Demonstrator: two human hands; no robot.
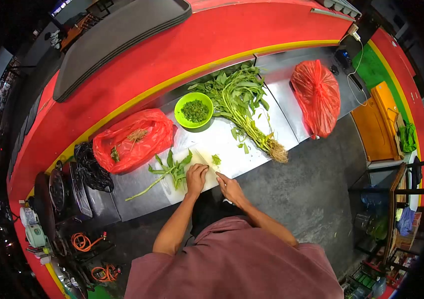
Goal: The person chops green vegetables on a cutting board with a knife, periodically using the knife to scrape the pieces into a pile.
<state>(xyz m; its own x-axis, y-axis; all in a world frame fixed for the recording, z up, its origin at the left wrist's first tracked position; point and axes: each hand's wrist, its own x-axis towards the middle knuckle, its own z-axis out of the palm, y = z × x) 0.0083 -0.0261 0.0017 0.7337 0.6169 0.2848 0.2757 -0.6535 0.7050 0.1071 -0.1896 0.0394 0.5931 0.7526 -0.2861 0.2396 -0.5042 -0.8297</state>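
My left hand (pixel 195 178) is closed, its fingers curled down on a pale cutting board (pixel 173 196), with leafy greens (pixel 178 173) sticking out on its left side. In my right hand (pixel 230 187) is a knife (pixel 209 164), its blade pointing up and left across the board beside my left fingertips. A small heap of chopped greens (pixel 216 159) lies just past the blade. Beyond the board stands a lime-green bowl (pixel 178 117) holding finely chopped greens. A large bunch of leafy stalks with roots (pixel 252 127) rests at its right.
An open red plastic bag (pixel 137 152) with plant scraps and a black bag (pixel 92 167) are at the left of the metal counter (pixel 137 204). A tied red bag (pixel 317 99) sits at the right. A red wall with a yellow edge (pixel 212 37) runs behind.
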